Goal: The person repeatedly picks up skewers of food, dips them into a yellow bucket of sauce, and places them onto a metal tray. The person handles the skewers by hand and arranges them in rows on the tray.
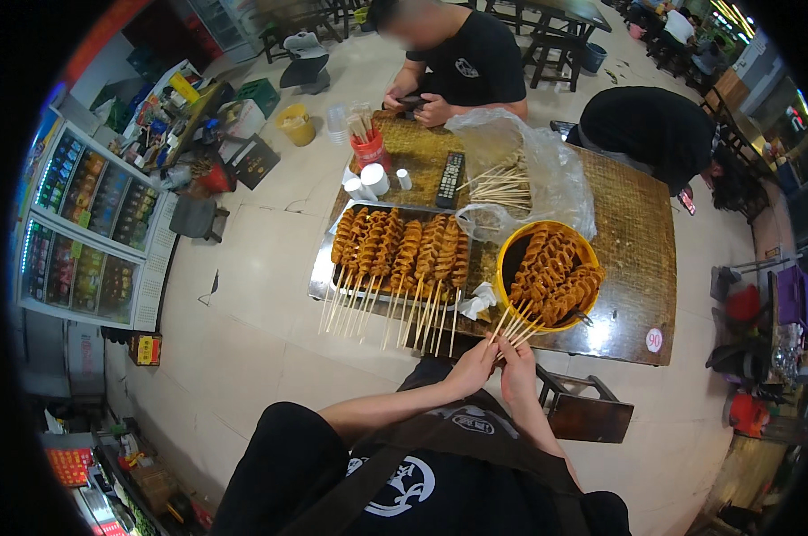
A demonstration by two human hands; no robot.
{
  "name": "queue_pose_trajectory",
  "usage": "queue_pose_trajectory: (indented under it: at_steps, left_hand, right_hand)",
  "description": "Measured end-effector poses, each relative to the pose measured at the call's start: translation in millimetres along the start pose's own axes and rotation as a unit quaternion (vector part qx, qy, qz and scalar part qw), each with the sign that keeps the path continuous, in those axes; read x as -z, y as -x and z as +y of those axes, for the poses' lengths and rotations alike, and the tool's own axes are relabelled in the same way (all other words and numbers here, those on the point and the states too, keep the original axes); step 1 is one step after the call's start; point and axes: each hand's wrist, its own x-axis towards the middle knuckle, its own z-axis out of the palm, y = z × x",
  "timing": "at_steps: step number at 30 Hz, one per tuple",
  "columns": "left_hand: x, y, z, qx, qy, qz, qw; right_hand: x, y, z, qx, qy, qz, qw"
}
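Both my hands are at the table's near edge, gripping the bare ends of several bamboo skewers. My left hand (472,370) pinches sticks from the left side, and my right hand (516,370) closes around others beside it. Spiral-cut brown food pieces (544,271) on these skewers rest in a yellow tub (500,262), coated in glossy sauce. A utensil's metal end (583,318) pokes over the tub's rim. Left of the tub, a metal tray (469,251) holds rows of similar spiral skewers (407,254), their sticks pointing towards me past the table edge.
On the wooden table (635,268) are a clear plastic bag (565,174) with bare sticks (501,187), a remote control (450,179), white containers (375,179), a red stick holder (370,149) and crumpled tissue (479,301). Two people sit beyond it. A stool (591,415) stands below the near edge.
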Motion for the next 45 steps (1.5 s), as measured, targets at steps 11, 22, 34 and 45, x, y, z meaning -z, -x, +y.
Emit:
queue_pose_trajectory:
  at_steps: [11, 22, 34, 45]
  left_hand:
    - [-6.4, -11.2, -20.5, -0.012, 0.012, 0.024, 1.000]
    - [-5.5, -11.7, -29.8, -0.002, 0.054, 0.007, 0.998]
    - [-3.4, -19.9, -35.6, -0.023, 0.054, -0.011, 0.998]
    - [1.3, -16.6, -23.4, -0.035, 0.056, -0.015, 0.998]
  right_hand:
    - [4.2, -4.4, 4.5, 0.031, -0.013, -0.034, 0.999]
    - [4.1, -3.4, 7.7, 0.025, 0.001, -0.022, 0.999]
    - [2.9, -6.8, 8.3, 0.034, -0.012, -0.017, 0.999]
    - [-0.4, -8.0, 8.3, 0.053, -0.006, -0.019, 0.998]
